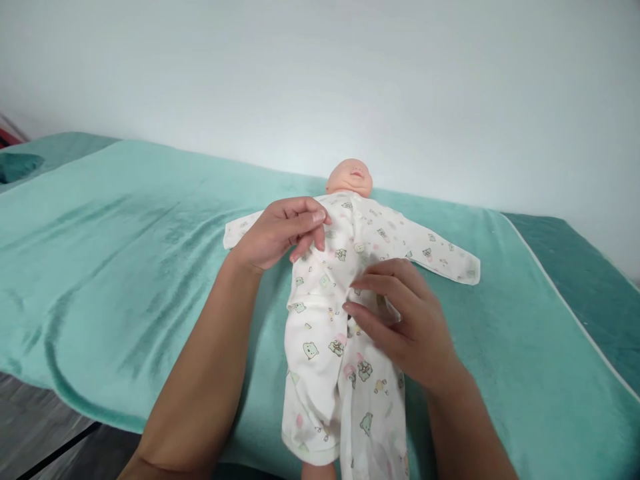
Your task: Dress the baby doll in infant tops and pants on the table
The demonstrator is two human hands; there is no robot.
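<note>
A baby doll [349, 177] lies on its back, its head toward the wall. It wears a white long-sleeved top [341, 254] and white trousers [311, 350], both printed with small bears. My left hand [287, 230] hovers over the chest, fingers loosely curled and apart, with nothing visible in them. Over the doll's waist is my right hand [403, 310], its thumb and fingers parted. Those fingertips are close to the top's hem; whether they touch the cloth I cannot tell. Part of a bare leg [319, 472] shows below one trouser leg.
A light green plush blanket [125, 267] covers the table under the doll. Darker green cloth [575, 280] shows along the right side. A pale wall [320, 80] rises behind the table, and grey floor [35, 427] is visible at lower left.
</note>
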